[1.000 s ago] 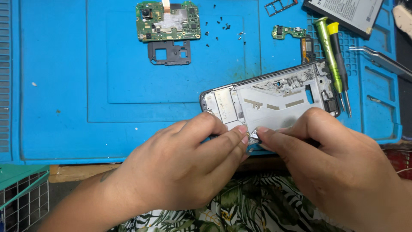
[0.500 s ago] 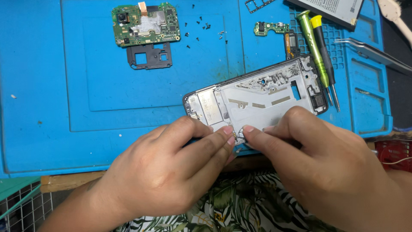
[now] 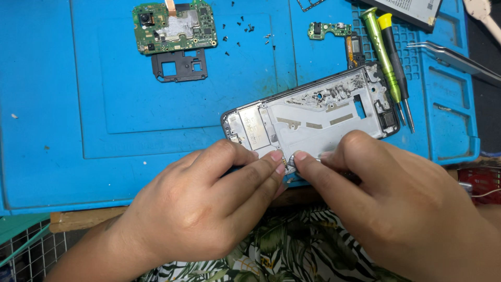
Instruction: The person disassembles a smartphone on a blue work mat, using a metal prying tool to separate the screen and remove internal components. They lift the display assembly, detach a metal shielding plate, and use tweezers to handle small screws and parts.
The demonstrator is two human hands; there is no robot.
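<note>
You held the phone frame (image 3: 313, 117) at the near edge of the blue mat (image 3: 78, 130), so both hands could meet on its lower rim; your left hand (image 3: 209, 209) and right hand (image 3: 396, 203) pinched there, fingertips together on the frame; the screwdrivers (image 3: 389, 57) lay close on the right; the left side had more room.

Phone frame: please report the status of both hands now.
Left hand and right hand both pinch near edge of phone frame, fingertips almost meeting. Frame lies on blue mat. Screwdrivers beside its far end, nothing blocking.
</note>
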